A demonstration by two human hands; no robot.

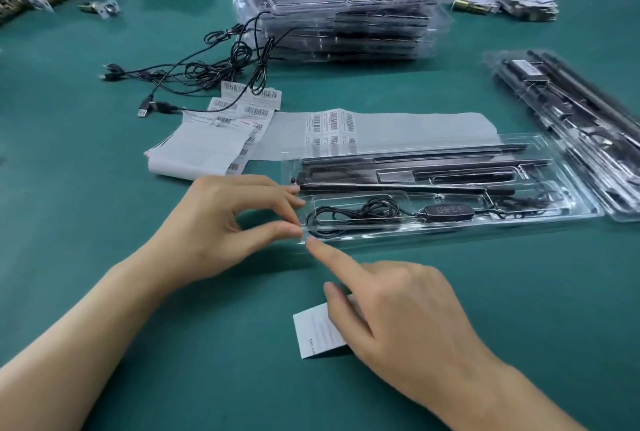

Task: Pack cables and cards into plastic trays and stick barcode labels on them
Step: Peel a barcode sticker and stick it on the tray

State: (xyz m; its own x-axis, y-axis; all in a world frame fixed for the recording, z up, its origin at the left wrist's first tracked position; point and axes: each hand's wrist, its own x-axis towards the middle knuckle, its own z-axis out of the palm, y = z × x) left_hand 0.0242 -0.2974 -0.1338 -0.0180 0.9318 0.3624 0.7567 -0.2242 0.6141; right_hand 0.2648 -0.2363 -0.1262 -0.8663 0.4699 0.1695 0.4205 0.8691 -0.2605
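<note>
A clear plastic tray (588, 204) lies across the green table in front of me, holding dark bars, a coiled black cable (360, 212) and a black inline controller (448, 212). My left hand (221, 223) pinches the tray's near left corner with thumb and fingertips. My right hand (398, 320) points its index finger at that same corner while its thumb and palm hold a white folded card (317, 332) just above the table. A barcode label sheet (332, 127) lies just behind the tray.
A tall stack of filled trays (339, 11) stands at the back centre. Loose black USB cables (207, 67) sprawl at its left, above a pile of cards and labels (207, 143). More filled trays (571, 119) lie at right. Brass parts and paper piles line the far edge.
</note>
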